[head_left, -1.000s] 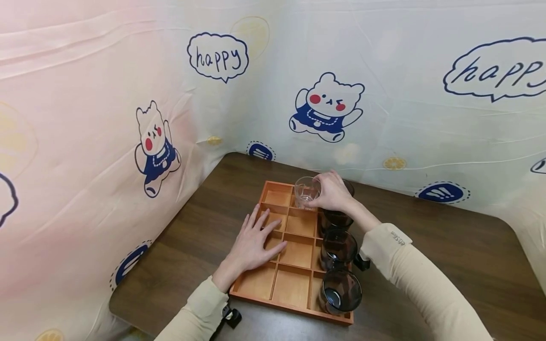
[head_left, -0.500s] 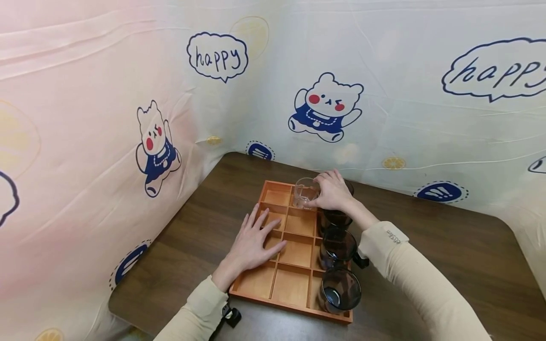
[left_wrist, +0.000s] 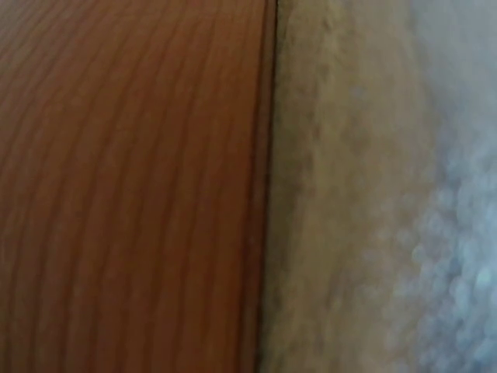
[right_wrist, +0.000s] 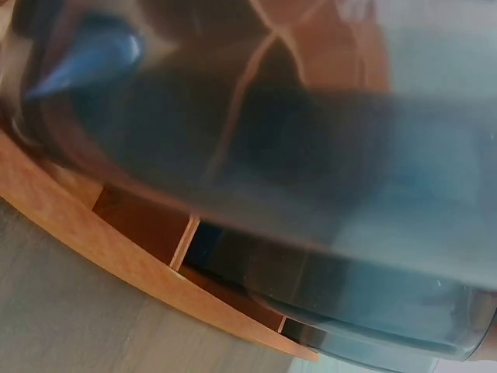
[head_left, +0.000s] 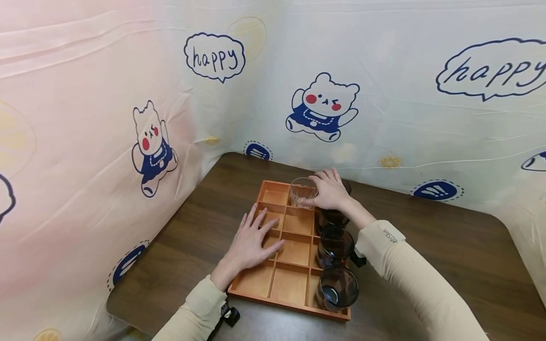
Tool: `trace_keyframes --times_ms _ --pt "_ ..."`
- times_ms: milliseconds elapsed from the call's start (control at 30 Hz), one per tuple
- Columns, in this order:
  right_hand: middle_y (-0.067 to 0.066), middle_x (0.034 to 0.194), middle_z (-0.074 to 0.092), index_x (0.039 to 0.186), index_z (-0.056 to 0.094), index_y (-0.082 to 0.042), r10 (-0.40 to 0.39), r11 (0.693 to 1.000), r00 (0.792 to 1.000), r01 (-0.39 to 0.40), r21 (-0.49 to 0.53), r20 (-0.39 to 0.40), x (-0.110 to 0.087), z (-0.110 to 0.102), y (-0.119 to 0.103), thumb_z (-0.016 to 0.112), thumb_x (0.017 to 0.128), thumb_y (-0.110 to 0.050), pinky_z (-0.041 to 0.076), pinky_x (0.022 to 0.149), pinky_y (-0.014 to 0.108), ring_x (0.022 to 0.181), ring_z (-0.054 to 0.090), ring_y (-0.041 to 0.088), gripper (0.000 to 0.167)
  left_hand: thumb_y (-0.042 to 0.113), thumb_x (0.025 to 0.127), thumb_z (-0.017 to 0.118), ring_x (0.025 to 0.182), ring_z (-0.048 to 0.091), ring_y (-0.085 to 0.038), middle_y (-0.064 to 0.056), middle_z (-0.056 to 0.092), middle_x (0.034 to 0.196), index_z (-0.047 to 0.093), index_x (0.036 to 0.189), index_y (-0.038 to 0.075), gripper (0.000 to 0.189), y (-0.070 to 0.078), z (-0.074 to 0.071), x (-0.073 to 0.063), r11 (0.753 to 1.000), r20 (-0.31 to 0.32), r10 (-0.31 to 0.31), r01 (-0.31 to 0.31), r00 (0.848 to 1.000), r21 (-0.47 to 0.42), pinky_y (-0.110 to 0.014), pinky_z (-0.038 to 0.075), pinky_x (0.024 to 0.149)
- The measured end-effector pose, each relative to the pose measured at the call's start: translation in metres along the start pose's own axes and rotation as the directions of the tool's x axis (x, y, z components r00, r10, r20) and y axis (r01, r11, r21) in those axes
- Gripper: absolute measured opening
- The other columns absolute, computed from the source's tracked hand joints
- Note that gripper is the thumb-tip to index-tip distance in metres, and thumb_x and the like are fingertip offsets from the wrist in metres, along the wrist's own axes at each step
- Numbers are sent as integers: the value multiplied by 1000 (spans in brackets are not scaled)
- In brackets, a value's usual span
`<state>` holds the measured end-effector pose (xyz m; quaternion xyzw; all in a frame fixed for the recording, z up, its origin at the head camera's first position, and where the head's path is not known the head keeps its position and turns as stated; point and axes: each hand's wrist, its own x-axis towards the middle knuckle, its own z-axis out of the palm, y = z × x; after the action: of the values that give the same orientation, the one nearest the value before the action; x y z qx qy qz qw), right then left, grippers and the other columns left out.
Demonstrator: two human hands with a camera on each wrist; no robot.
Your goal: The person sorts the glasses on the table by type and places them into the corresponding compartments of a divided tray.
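Note:
A wooden divided tray [head_left: 290, 306] lies on the table. My right hand [head_left: 332, 193] reaches over its far end and grips a clear glass [head_left: 300, 193] between thumb and fingers; the glass sits upright at the far middle compartment. My left hand [head_left: 248, 244] rests over the tray's left side with fingers spread. Several dark tinted glasses line the right column, the nearest glass [head_left: 338, 290] at the front corner; my right hand partly covers the farthest. Close up in the right wrist view, a dark glass [right_wrist: 311, 171] fills most of the picture.
The brown wooden table [head_left: 426, 246] extends to both sides of the tray. A patterned cloth [head_left: 384, 94] with bears hangs behind it and along the left. Low dividers split the tray into square compartments.
The clear glass stays at the far middle compartment with my right hand on it, barely shifting. My left hand keeps its place. The head view has drifted slightly.

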<state>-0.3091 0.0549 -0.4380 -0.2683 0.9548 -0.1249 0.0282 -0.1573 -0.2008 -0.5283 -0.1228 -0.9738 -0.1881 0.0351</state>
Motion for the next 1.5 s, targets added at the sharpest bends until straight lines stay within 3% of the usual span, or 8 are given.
trace_keyframes --times_ms 133,400,600,933,1200,1500 --pt "25 171 46 163 50 -3 2 999 1000 -1 32 -9 -4 -1 -1 77 96 -59 4 139 69 167 25 50 92 70 101 60 175 7 -41 -16 32 181 56 163 26 76 1 0 1 1000 -4 4 -4 1000 -4 -70 17 137" --pt "21 184 21 174 34 -13 28 996 999 -25 85 -26 -20 -3 1 54 110 -60 -2 140 65 174 5 44 82 69 101 62 174 9 -43 -17 35 180 59 160 25 74 -2 2 5 1000 -16 13 -14 1000 -5 -71 19 136" --pt "19 186 14 177 26 -17 22 995 998 -16 101 -64 -40 -4 12 52 112 -57 -5 140 65 174 -2 43 80 69 101 63 174 10 -44 -18 35 179 60 160 25 74 -4 2 6 1000 -24 11 -11 1000 -12 -72 20 136" --pt "22 185 10 178 19 -16 81 990 983 -60 126 -166 -82 -12 42 49 114 -57 -2 138 69 173 -3 46 82 71 100 62 174 8 -42 -16 29 182 55 164 28 77 -10 0 9 1000 -18 10 -10 1000 -3 -72 17 136" --pt "24 185 10 178 19 -17 152 981 966 -121 155 -209 -126 8 67 51 113 -56 0 137 72 172 0 50 82 74 99 59 173 15 -43 -15 27 183 51 166 31 79 -18 1 4 1000 -18 -6 7 1000 16 -75 20 134" --pt "30 182 15 178 21 -17 210 971 938 -166 174 -276 -176 28 87 55 113 -53 0 136 73 170 5 54 82 73 101 58 172 19 -43 -14 23 185 41 171 32 83 -25 -11 -4 999 -2 -42 42 999 -13 -75 17 135"
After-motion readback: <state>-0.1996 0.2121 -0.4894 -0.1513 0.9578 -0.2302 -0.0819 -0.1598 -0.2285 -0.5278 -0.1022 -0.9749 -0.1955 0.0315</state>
